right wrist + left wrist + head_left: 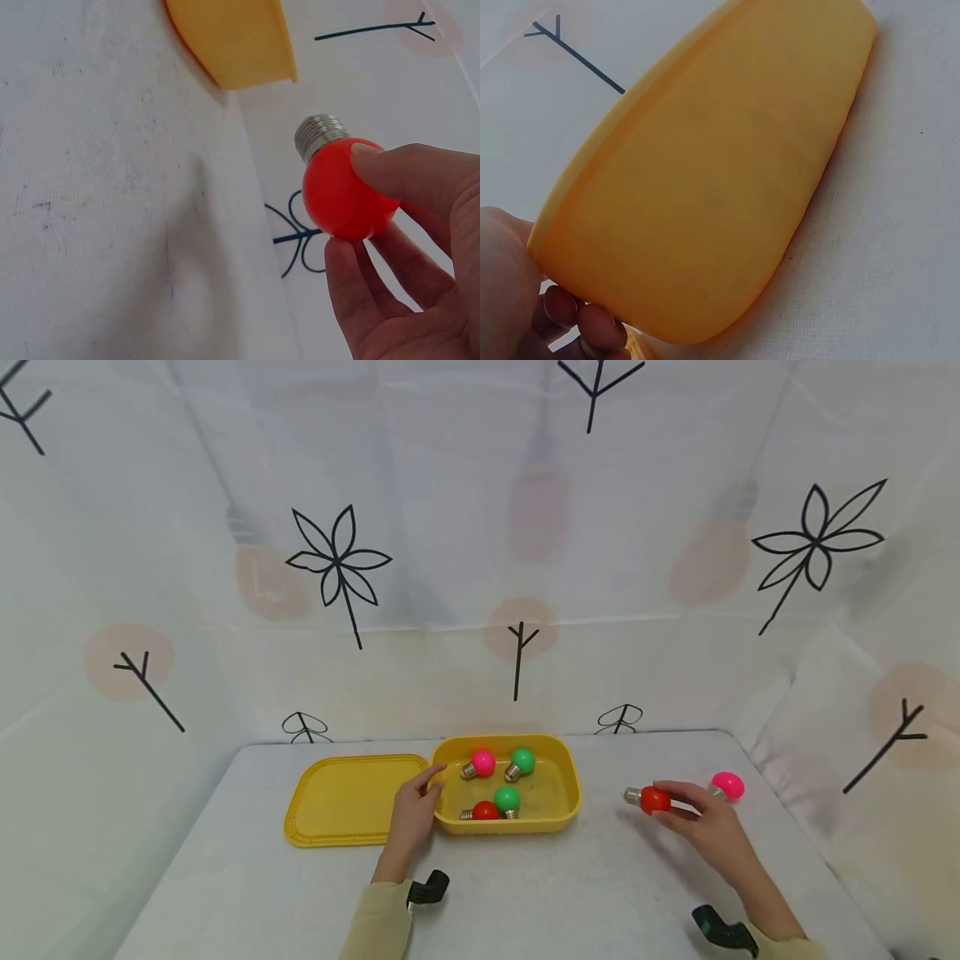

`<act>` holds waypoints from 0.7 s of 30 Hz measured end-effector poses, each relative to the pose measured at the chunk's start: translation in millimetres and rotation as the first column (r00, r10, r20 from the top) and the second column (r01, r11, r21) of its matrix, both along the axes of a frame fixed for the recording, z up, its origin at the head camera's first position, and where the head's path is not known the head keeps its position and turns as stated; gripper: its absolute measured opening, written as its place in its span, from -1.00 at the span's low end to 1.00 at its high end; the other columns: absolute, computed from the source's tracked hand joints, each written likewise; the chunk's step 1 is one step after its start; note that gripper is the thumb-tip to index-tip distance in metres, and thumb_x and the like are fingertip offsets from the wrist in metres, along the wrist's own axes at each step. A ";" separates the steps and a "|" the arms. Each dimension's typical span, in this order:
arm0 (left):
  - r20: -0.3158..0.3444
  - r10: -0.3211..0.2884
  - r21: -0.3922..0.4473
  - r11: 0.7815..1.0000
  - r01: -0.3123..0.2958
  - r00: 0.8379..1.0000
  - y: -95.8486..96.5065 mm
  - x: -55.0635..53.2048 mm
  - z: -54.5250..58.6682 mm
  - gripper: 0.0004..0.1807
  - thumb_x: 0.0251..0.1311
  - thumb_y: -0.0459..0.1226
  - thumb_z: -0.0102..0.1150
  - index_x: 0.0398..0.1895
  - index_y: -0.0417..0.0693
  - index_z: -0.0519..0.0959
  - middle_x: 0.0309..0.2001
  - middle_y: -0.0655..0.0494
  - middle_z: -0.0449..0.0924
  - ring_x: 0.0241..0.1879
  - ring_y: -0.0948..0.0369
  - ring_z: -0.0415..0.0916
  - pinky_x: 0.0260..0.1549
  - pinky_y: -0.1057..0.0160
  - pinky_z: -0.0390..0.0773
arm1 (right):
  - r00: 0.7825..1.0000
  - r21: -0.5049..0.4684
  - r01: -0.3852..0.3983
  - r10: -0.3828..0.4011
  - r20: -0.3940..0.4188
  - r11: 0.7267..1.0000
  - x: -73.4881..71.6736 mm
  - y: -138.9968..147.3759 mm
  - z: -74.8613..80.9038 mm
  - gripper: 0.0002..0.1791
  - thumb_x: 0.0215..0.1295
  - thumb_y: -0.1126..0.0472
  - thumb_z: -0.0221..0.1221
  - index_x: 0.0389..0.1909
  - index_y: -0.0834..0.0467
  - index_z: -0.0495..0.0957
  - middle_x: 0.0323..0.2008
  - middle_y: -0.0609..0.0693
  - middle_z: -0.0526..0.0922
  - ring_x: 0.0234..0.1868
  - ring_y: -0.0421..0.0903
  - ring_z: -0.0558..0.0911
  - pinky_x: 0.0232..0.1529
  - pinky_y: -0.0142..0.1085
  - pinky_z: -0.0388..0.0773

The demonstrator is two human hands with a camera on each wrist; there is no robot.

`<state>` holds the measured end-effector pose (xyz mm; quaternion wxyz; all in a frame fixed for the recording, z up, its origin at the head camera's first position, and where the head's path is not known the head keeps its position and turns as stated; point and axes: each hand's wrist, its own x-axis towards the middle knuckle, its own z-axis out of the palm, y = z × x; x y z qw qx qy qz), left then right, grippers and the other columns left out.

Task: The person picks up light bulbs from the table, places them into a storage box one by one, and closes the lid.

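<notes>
My right hand (711, 831) holds a red light bulb (346, 187) between thumb and fingertips, its metal screw base pointing left toward the tub. The bulb hangs over the table, and its shadow falls below. At the left end of the yellow plastic tub (504, 827), my left hand (412, 814) grips the rim, fingers curled at the outer wall (705, 187). Inside the tub lie a pink bulb (483, 763), two green bulbs (522, 761) and another red bulb (485, 811), partly hidden by the front wall.
A second pink bulb (727, 786) lies on the table behind my right hand, its base partly covered. Left of the tub is a flat yellow lid (341, 802). White cloth (465, 685) with printed plants stands around the white table (570, 893).
</notes>
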<state>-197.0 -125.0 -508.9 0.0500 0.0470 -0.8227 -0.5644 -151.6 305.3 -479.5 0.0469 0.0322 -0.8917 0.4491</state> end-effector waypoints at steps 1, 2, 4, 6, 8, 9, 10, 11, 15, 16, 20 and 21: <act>0.001 0.000 0.000 1.000 0.000 1.000 0.1 0.1 0.4 -0.64 0.41 -0.34 0.09 0.21 0.04 0.62 0.24 -0.03 0.49 -0.03 0.09 0.38 -0.02 0.16 0.49 | 1.000 0.001 -0.003 0.003 -0.004 1.000 -0.5 -0.6 0.2 -0.46 0.25 0.25 0.35 0.25 0.23 0.50 0.15 0.25 0.52 0.17 0.22 0.45 -0.13 -0.44 0.57; 0.001 -0.001 0.001 1.000 0.001 1.000 0.2 0.1 0.6 -0.64 0.41 -0.34 0.09 0.21 0.04 0.62 0.23 -0.03 0.49 -0.03 0.09 0.38 -0.03 0.16 0.49 | 1.000 0.002 -0.007 0.007 -0.008 1.000 -1.0 -1.2 0.3 -0.46 0.25 0.25 0.35 0.24 0.23 0.50 0.15 0.25 0.52 0.16 0.22 0.46 -0.13 -0.45 0.57; 0.001 -0.001 0.001 1.000 0.001 1.000 0.2 0.0 0.5 -0.64 0.41 -0.34 0.09 0.21 0.04 0.62 0.23 -0.03 0.49 -0.04 0.09 0.38 -0.05 0.17 0.49 | 1.000 -0.001 -0.016 0.016 -0.016 1.000 -2.1 -2.5 0.6 -0.47 0.26 0.26 0.35 0.24 0.24 0.49 0.14 0.25 0.53 0.16 0.21 0.46 -0.11 -0.46 0.56; 0.001 0.000 0.000 1.000 0.000 1.000 0.3 -0.2 0.0 -0.64 0.41 -0.34 0.09 0.21 0.04 0.62 0.24 -0.02 0.49 -0.03 0.09 0.38 -0.02 0.15 0.49 | 1.000 0.000 -0.023 0.023 -0.021 1.000 -2.9 -3.8 0.7 -0.47 0.26 0.26 0.34 0.24 0.24 0.50 0.14 0.24 0.53 0.16 0.22 0.47 -0.11 -0.47 0.54; 0.000 0.001 0.002 1.000 -0.001 1.000 0.2 -0.7 -0.5 -0.64 0.41 -0.34 0.09 0.21 0.04 0.62 0.26 -0.02 0.48 -0.01 0.09 0.38 0.03 0.12 0.50 | 0.999 -0.001 -0.026 0.026 -0.022 1.000 -4.2 -5.6 1.3 -0.47 0.26 0.25 0.34 0.24 0.23 0.50 0.15 0.25 0.53 0.17 0.23 0.46 -0.11 -0.47 0.55; -0.001 0.001 0.002 1.000 -0.001 1.000 0.2 -0.7 -0.6 -0.64 0.41 -0.34 0.09 0.21 0.04 0.62 0.27 -0.03 0.47 0.00 0.09 0.38 0.05 0.11 0.50 | 0.999 -0.006 -0.027 0.027 -0.021 1.000 -4.8 -6.6 1.5 -0.47 0.26 0.25 0.34 0.24 0.23 0.49 0.15 0.25 0.52 0.17 0.24 0.46 -0.10 -0.46 0.55; -0.002 0.002 0.002 1.000 -0.002 1.000 0.2 -0.6 -0.6 -0.64 0.41 -0.34 0.09 0.21 0.04 0.62 0.28 -0.03 0.47 0.01 0.09 0.38 0.08 0.09 0.49 | 0.999 -0.008 -0.028 0.028 -0.021 1.000 -5.3 -7.7 1.6 -0.47 0.26 0.25 0.34 0.24 0.23 0.49 0.15 0.25 0.52 0.18 0.24 0.45 -0.11 -0.46 0.55; -0.003 0.002 0.002 1.000 -0.002 1.000 0.2 -0.7 -0.4 -0.65 0.41 -0.34 0.09 0.21 0.04 0.62 0.28 -0.03 0.47 0.02 0.09 0.38 0.09 0.09 0.49 | 0.999 -0.011 -0.031 0.031 -0.024 0.999 -5.9 -8.7 1.5 -0.46 0.26 0.24 0.34 0.25 0.23 0.49 0.16 0.25 0.52 0.18 0.24 0.45 -0.11 -0.45 0.56; -0.008 0.001 -0.002 1.000 -0.002 1.000 0.1 0.0 0.2 -0.65 0.41 -0.34 0.09 0.20 0.03 0.62 0.25 -0.02 0.48 -0.01 0.09 0.38 0.01 0.13 0.48 | 0.999 -0.028 -0.037 0.036 -0.029 0.999 -8.4 -13.8 1.8 -0.46 0.25 0.25 0.35 0.25 0.22 0.49 0.16 0.24 0.52 0.18 0.22 0.45 -0.09 -0.43 0.56; -0.008 0.001 -0.004 1.000 -0.001 1.000 0.0 0.1 0.3 -0.65 0.41 -0.34 0.09 0.20 0.04 0.62 0.24 -0.02 0.49 -0.02 0.09 0.37 -0.03 0.15 0.47 | 0.999 -0.028 -0.036 0.035 -0.029 0.999 -9.0 -15.2 2.1 -0.47 0.25 0.25 0.35 0.25 0.21 0.49 0.16 0.23 0.52 0.18 0.22 0.45 -0.09 -0.42 0.57; -0.009 -0.001 -0.015 1.000 0.001 1.000 -0.5 0.2 0.2 -0.65 0.41 -0.34 0.10 0.20 0.04 0.62 0.18 0.00 0.51 -0.06 0.10 0.37 -0.14 0.21 0.43 | 1.000 -0.028 -0.027 0.027 -0.013 0.999 -11.2 -20.9 3.9 -0.46 0.25 0.24 0.35 0.25 0.19 0.49 0.17 0.23 0.51 0.19 0.22 0.45 -0.06 -0.31 0.60; -0.008 -0.001 -0.017 1.000 0.001 1.000 -0.6 0.0 0.2 -0.65 0.41 -0.34 0.10 0.20 0.04 0.62 0.17 0.00 0.51 -0.07 0.10 0.37 -0.16 0.21 0.42 | 1.000 -0.031 -0.026 0.026 -0.006 0.999 -11.7 -22.3 4.3 -0.46 0.26 0.24 0.35 0.26 0.19 0.49 0.18 0.23 0.51 0.19 0.22 0.45 -0.05 -0.28 0.60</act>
